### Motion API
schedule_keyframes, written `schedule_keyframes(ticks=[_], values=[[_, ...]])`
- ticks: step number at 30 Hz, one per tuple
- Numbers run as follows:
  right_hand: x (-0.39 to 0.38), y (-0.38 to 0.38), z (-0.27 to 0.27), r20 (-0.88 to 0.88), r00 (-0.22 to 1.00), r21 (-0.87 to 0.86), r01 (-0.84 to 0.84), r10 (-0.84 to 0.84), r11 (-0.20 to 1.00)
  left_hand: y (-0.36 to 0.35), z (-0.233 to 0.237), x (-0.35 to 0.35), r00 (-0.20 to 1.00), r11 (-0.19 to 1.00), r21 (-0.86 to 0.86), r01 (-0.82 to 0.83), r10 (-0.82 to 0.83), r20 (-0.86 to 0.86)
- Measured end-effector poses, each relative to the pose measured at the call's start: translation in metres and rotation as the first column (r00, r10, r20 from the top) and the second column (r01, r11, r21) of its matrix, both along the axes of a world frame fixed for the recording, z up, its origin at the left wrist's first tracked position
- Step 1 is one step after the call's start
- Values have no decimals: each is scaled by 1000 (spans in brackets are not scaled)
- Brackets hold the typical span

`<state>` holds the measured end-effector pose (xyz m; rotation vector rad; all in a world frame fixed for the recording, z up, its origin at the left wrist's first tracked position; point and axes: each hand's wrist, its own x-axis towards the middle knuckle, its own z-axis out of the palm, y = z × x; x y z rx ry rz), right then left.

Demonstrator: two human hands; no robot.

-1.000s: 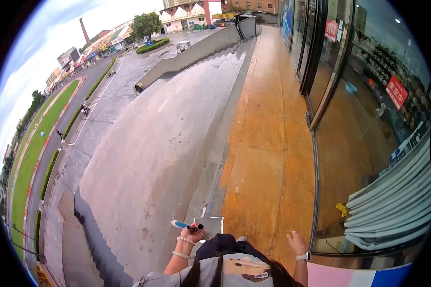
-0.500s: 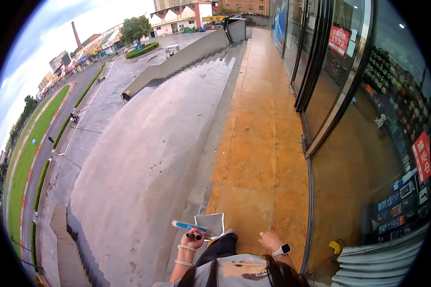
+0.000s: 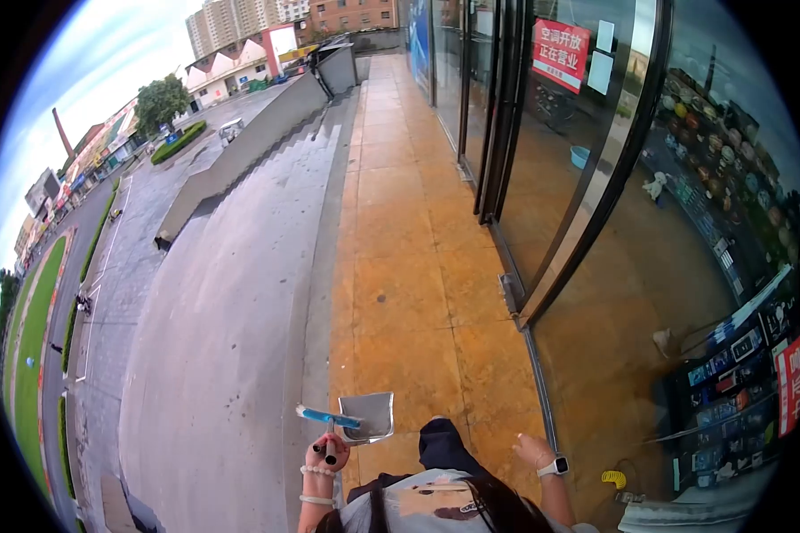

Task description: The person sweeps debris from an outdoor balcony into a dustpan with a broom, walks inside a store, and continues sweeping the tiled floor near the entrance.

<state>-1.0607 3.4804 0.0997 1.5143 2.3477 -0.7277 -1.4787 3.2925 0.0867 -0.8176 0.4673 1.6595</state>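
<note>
My left hand [image 3: 328, 452] is closed around two dark tube handles, seen end-on at the bottom centre. Beyond it are a blue brush head [image 3: 329, 417] and a grey dustpan [image 3: 370, 417] with a pale rim, the brush overlapping the pan's left edge. Nothing shows in my right hand [image 3: 532, 449], held out low on the right with a white watch on the wrist; its fingers are loosely apart.
An orange tiled walkway [image 3: 400, 266] runs ahead. Glass doors [image 3: 569, 133] with dark frames line the right side. On the left lie grey steps [image 3: 222, 293] and a sloping wall [image 3: 240, 164]. A yellow coiled hose [image 3: 613, 480] sits at the lower right.
The view has swung right, so the doors look nearer and larger. A dark-clad leg reaches further forward. My left hand still holds the handles, and my right hand remains at the right.
</note>
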Motion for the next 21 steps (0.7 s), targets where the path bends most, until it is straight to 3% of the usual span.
schedule_keyframes(ticks=[3, 5, 7, 8, 9, 12, 13, 14, 16, 17, 18, 20, 21], values=[[-54, 102, 30, -355, 935, 114, 65, -20, 991, 74, 24, -22, 998, 1000, -26, -1, 0, -63], [-92, 176, 49, -499, 853, 376, 53, 154, 925, 128, 35, -33, 995, 1000, -8, -14, 13, -99], [-136, 242, 89, -595, 779, 403, 80, 195, 912, 173, 41, -43, 998, 1000, 15, -15, 15, -66], [-156, 275, 99, -615, 754, 443, 88, 230, 892, 198, 40, -50, 998, 998, 65, -28, 31, -50], [-173, 307, 106, -634, 725, 481, 97, 269, 871, 219, 28, -57, 988, 994, 106, 19, -3, -154], [-218, 394, 116, -706, 669, 481, 215, 230, 850, 298, 25, -77, 997, 999, 21, -34, 35, -65], [-226, 414, 111, -714, 666, 473, 232, 215, 850, 320, 16, -85, 999, 995, 95, -14, 19, -43], [-232, 441, 108, -700, 688, 493, 270, 193, 827, 346, -5, -101, 998, 994, 110, -7, 14, -62], [-246, 498, 113, -682, 712, 534, 327, 168, 780, 405, -3, -118, 999, 999, 34, 24, -22, -47], [-247, 527, 111, -684, 719, 486, 323, 124, 812, 435, -9, -127, 993, 993, 98, 73, -63, -103], [-245, 545, 105, -683, 728, 419, 322, 61, 849, 457, -7, -133, 992, 992, 86, 96, -89, -84], [-247, 599, 112, -645, 761, 476, 323, 75, 818, 522, -1, -151, 995, 995, -30, 92, -90, 49], [-250, 620, 119, -649, 757, 486, 337, 75, 806, 544, -13, -158, 991, 991, -13, 131, -130, 26]])
